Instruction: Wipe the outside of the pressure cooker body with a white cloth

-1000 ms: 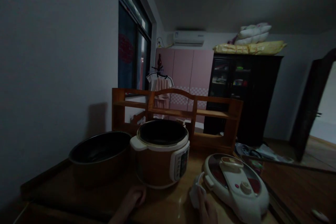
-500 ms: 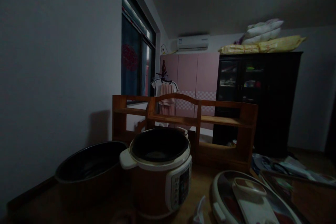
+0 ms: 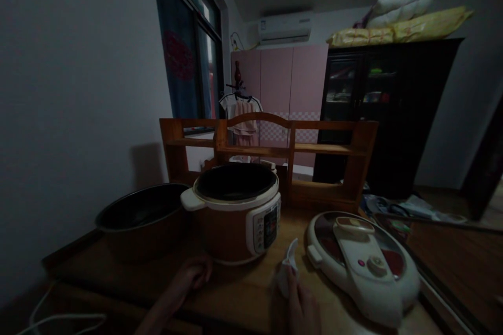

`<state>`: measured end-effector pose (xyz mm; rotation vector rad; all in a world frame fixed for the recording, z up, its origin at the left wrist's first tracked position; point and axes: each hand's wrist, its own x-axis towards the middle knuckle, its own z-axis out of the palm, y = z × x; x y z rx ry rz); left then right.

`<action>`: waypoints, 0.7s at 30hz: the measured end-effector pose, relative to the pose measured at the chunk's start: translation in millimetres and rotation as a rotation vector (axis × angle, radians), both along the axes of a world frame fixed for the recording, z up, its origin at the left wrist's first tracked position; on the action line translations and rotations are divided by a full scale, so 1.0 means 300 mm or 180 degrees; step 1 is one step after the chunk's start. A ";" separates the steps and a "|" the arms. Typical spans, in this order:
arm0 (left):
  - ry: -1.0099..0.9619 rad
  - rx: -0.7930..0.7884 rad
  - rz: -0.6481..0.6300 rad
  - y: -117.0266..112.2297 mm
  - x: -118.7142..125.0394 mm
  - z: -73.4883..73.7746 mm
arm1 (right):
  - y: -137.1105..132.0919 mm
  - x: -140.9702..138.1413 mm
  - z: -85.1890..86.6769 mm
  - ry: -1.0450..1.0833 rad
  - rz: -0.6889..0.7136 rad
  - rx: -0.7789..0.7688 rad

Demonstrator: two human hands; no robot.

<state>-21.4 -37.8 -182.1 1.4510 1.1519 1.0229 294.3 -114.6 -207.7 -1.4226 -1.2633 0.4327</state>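
My left hand rests on the wooden table with its fingers curled in, close to the base of the electric pressure cooker; nothing shows in it. A crumpled white cloth is pinched in my right hand, between the cooker and its lid. The cooker is uncovered, with a dark inner rim and a button panel facing right. Its white-and-brown lid lies on the table at the right. To the left of the cooker stands a large dark pot, also open at the top.
A low wooden shelf stands behind the cooker along the back of the table. A wall borders the left side. A white cable hangs at the lower left. Beyond are a pink wardrobe and a dark cabinet.
My view has tilted down, so the table's contents sit higher and more of the lid shows. Both hands are now clearly in sight, the right one gripping the white cloth.
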 end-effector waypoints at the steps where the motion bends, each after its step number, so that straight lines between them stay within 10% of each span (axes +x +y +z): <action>1: 0.0001 0.0015 -0.0021 0.000 0.000 0.000 | 0.009 0.011 -0.019 -0.0030 0.0046 0.0013; 6: 0.0216 0.0008 -0.0110 -0.001 0.010 0.012 | 0.000 -0.002 -0.029 -0.0200 -0.0122 0.0117; 15: 0.0524 0.0094 -0.0340 0.010 -0.002 -0.032 | -0.059 -0.073 0.166 -0.0020 -0.0332 -0.0026; 21: 0.0465 -0.0114 -0.0278 0.001 -0.001 -0.069 | -0.082 -0.086 0.188 -0.0204 -0.0375 -0.0264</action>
